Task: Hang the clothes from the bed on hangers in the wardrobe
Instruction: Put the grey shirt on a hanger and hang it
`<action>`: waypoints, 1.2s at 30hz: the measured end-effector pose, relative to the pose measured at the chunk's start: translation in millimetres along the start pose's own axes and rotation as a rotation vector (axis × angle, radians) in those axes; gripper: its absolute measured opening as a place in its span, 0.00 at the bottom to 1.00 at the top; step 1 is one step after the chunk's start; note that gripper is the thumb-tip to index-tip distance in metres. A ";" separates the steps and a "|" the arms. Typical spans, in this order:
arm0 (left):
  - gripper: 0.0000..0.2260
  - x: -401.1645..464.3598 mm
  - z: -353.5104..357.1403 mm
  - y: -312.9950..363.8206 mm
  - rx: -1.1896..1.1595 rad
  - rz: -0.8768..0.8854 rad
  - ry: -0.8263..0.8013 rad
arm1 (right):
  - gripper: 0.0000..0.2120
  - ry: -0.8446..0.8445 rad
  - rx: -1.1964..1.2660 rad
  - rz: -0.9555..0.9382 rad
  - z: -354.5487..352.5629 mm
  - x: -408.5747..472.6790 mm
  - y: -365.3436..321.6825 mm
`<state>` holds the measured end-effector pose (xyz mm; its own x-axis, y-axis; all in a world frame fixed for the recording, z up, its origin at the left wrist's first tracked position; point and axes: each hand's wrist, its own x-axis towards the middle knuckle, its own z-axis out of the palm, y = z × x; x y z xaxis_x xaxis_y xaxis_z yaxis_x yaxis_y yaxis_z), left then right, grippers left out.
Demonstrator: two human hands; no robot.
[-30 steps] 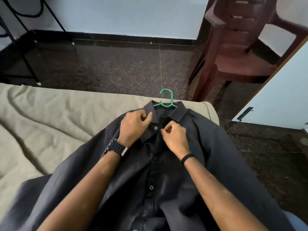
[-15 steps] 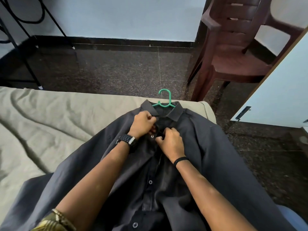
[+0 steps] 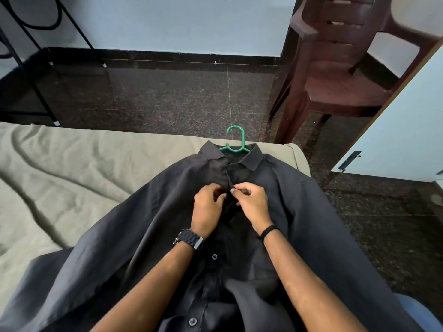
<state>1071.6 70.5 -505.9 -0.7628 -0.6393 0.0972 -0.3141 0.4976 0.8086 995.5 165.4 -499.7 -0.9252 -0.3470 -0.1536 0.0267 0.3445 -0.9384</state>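
- A dark grey shirt [image 3: 299, 212] lies spread front-up on the bed [image 3: 72, 176], its collar toward the far edge.
- A green hanger [image 3: 236, 144] sits inside the shirt; only its hook and the tops of its 2 arms show, sticking out past the collar.
- The left hand [image 3: 207, 207] has its fingers curled in a pinching grip on the left edge of the shirt front, just below the collar.
- The right hand [image 3: 253, 200] is likewise curled, thumb and fingers pinching the opposite edge; the 2 hands nearly touch at the placket.
- Lower buttons down the front look done up.
- A black watch [image 3: 189, 239] is on the left wrist, and a thin black band [image 3: 268, 231] is on the right.
- Beyond the bed is dark speckled floor [image 3: 167, 97], with a brown plastic chair [image 3: 340, 68] at the right.
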 end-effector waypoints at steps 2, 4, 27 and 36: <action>0.07 1.5 2.2 2.6 0.049 0.005 -0.005 | 0.03 -0.006 -0.020 -0.002 1.0 -0.7 0.4; 0.07 6.6 2.4 6.7 0.082 -0.016 -0.023 | 0.02 -0.004 -0.047 -0.007 1.1 -0.6 -0.2; 0.03 14.2 3.1 11.2 -0.670 -0.467 -0.046 | 0.05 -0.031 -0.145 -0.203 1.7 -9.8 -4.5; 0.07 11.4 -1.1 13.2 -0.781 -0.419 -0.077 | 0.06 0.045 0.020 -0.176 1.7 -11.6 -4.5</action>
<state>1059.3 69.2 -493.5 -0.7166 -0.6239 -0.3119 -0.1223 -0.3279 0.9368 1006.8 166.4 -494.3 -0.9323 -0.3606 0.0275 -0.1305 0.2645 -0.9555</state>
